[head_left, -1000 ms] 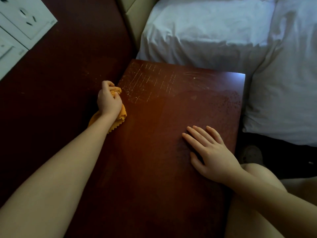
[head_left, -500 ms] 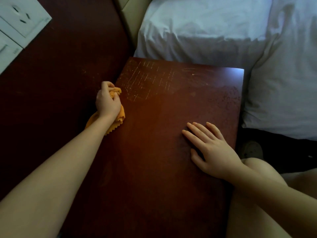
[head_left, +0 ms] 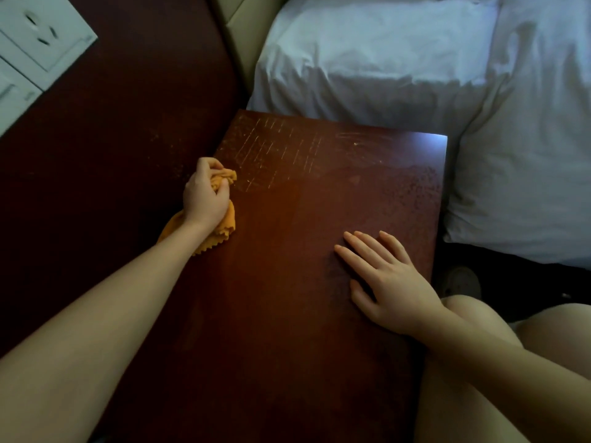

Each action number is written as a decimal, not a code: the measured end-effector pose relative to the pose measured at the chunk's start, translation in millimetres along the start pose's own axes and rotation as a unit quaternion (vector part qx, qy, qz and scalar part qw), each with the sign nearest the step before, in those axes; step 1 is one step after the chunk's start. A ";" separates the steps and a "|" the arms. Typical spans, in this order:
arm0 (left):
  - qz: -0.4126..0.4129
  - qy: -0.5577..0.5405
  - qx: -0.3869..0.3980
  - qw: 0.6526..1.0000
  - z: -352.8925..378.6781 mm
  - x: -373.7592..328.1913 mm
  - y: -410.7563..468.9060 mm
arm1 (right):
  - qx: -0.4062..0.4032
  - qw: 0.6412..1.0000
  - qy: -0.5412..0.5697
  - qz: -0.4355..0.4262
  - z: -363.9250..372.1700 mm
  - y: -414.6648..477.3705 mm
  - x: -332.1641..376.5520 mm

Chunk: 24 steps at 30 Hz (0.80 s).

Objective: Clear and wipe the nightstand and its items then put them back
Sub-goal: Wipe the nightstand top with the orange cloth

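1. The left grip [head_left: 206,195] is clamped on a bunched orange cloth [head_left: 229,219], with fingers and thumb curled round it. Balling it up likely gives a firm pad to press with.
2. The cloth sits inside and under that grip, at the left edge of the bench [head_left: 287,314], hard by the dark wall panel [head_left: 112,139]. A tuft shows between thumb and fingers, and a zigzag-cut corner trails out beside the wrist.
3. The right grip [head_left: 393,282] holds nothing. Its fingers are straight and a little apart, flat on the right half of the bench and well apart from the cloth. It probably braces the person while the other arm rubs.
4. Only the cloth and the two grips rest on the bench top, so clearing seems done and wiping is the step in hand. The items to put back are out of view.
5. Pale scratches [head_left: 281,148] lie just beyond the cloth near the far left corner. A dull speckled patch [head_left: 412,183] sits by the far right edge and looks like ground left to cover.
6. The bed [head_left: 367,59] meets the bench's far edge.
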<state>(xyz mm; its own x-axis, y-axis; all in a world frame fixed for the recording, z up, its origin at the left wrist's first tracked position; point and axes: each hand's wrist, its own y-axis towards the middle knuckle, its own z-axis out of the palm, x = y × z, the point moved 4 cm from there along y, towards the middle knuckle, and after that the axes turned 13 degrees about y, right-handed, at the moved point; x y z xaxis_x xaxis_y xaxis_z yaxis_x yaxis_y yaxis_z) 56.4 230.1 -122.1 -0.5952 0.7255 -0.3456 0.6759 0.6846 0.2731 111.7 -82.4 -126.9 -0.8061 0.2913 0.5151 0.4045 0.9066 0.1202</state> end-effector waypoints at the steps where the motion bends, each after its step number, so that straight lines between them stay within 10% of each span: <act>1: -0.018 0.005 -0.005 1.000 0.1 1.8 2.2 | -0.001 1.000 0.000 -0.001 0.2 0.2 -0.3; 7: -0.115 0.008 -0.021 0.993 4.1 -2.2 21.4 | 0.003 1.000 -0.001 0.002 1.0 0.1 -1.9; 15: 0.060 -0.014 0.053 0.997 -3.1 -12.9 -11.6 | 0.010 1.000 0.006 0.003 0.6 0.2 -0.7; 24: -0.147 0.025 -0.036 0.988 -5.6 -4.4 -0.7 | -0.003 1.000 0.001 -0.004 -0.3 0.6 0.3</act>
<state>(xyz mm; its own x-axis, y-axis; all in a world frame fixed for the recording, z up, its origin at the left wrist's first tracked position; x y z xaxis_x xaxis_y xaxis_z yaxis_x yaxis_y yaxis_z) 56.1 226.8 -115.7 -0.7829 0.4964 -0.3749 0.4394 0.8679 0.2315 111.9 -81.9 -126.3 -0.8084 0.2842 0.5154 0.4012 0.9068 0.1292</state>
